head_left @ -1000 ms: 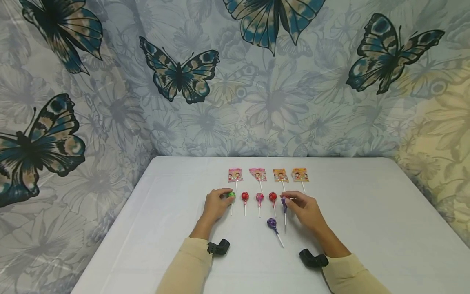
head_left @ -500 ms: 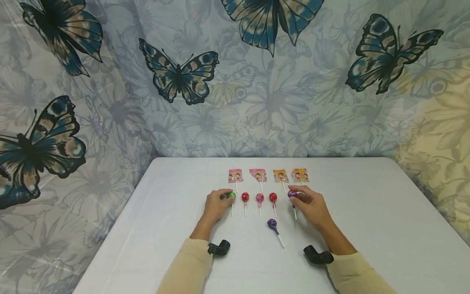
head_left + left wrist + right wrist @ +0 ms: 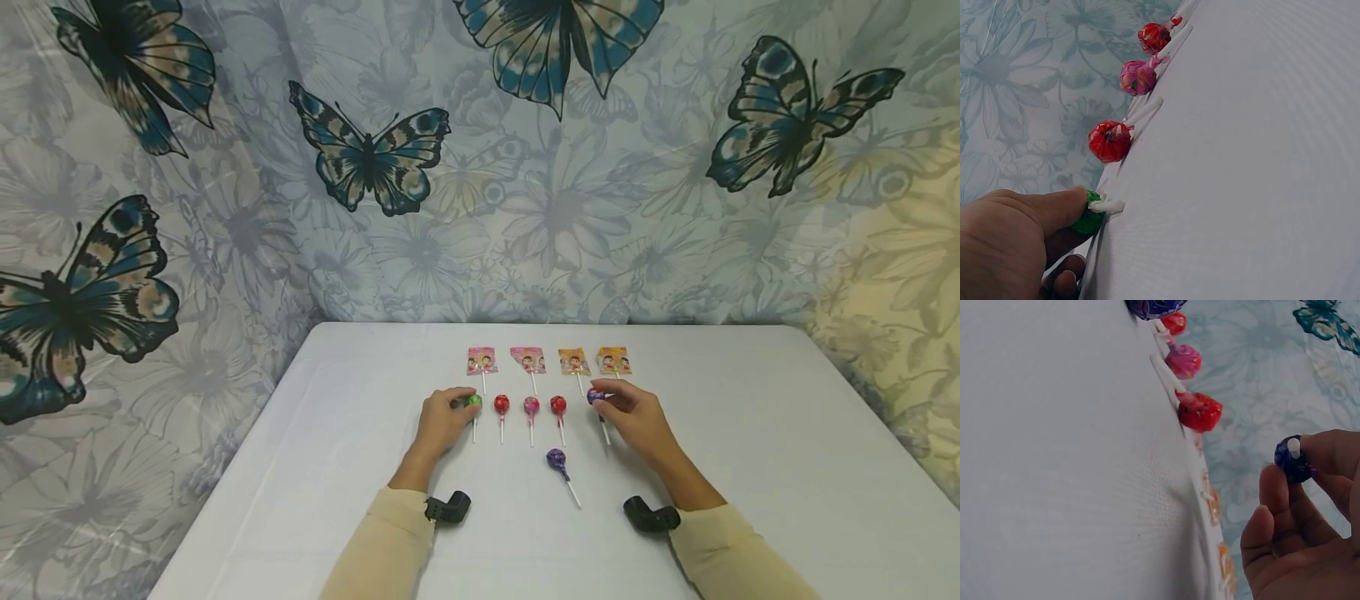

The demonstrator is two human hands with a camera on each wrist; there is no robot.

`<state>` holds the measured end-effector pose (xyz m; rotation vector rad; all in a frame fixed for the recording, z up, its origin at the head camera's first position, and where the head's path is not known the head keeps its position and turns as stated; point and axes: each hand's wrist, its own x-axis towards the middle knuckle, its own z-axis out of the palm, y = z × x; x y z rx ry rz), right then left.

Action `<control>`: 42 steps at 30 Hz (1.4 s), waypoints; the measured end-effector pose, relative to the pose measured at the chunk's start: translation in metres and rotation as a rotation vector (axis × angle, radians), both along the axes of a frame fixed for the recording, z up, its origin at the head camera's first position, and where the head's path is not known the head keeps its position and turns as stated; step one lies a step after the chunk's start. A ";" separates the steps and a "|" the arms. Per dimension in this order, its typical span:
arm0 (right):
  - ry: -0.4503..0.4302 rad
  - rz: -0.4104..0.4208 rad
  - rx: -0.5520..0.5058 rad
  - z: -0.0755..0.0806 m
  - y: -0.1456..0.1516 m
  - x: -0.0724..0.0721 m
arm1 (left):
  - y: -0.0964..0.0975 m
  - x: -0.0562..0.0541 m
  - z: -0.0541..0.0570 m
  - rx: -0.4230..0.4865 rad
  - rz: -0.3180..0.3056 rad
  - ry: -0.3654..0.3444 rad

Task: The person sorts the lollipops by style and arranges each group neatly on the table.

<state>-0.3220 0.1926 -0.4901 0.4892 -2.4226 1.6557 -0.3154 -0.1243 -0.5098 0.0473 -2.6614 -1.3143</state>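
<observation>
My left hand (image 3: 442,421) pinches the round head of a green lollipop (image 3: 1089,220) at the left end of a row, its white stick pointing toward me. With thumb and fingers my right hand (image 3: 633,418) grips a purple lollipop (image 3: 1293,460) by its head, at the right end of the same row. Between the hands lie a red lollipop (image 3: 502,404), a pink lollipop (image 3: 531,405) and another red lollipop (image 3: 558,405). A second purple lollipop (image 3: 556,459) lies nearer to me, slanted, its stick pointing down and right.
Behind the row lie flat-wrapped lollipops, two in pink wrappers (image 3: 482,361) and two in orange wrappers (image 3: 573,361). All rest on a white-covered table (image 3: 360,542). A butterfly-patterned cloth (image 3: 480,250) hangs behind its far edge.
My right hand has moved right and slightly away from me with the purple lollipop, widening its distance from the red one. My left hand stays on the green lollipop.
</observation>
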 end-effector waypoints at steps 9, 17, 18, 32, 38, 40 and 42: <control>-0.062 -0.023 0.129 -0.005 -0.004 -0.011 | -0.001 0.000 -0.001 -0.002 -0.001 -0.010; -0.112 -0.027 0.200 -0.011 -0.007 -0.017 | -0.001 -0.001 -0.002 -0.005 -0.005 -0.004; -0.113 -0.030 0.203 -0.011 -0.007 -0.018 | -0.001 -0.001 -0.002 -0.006 -0.006 -0.003; -0.098 -0.076 0.310 -0.018 -0.009 -0.021 | 0.000 0.000 -0.002 -0.001 -0.003 -0.010; -0.116 -0.085 0.334 -0.017 -0.010 -0.021 | 0.000 0.000 -0.002 -0.007 -0.007 0.003; -0.122 -0.091 0.343 -0.018 -0.010 -0.020 | -0.001 0.000 -0.002 -0.008 -0.009 0.007; -0.128 -0.100 0.352 -0.018 -0.011 -0.020 | -0.001 0.000 -0.002 -0.008 -0.012 0.009</control>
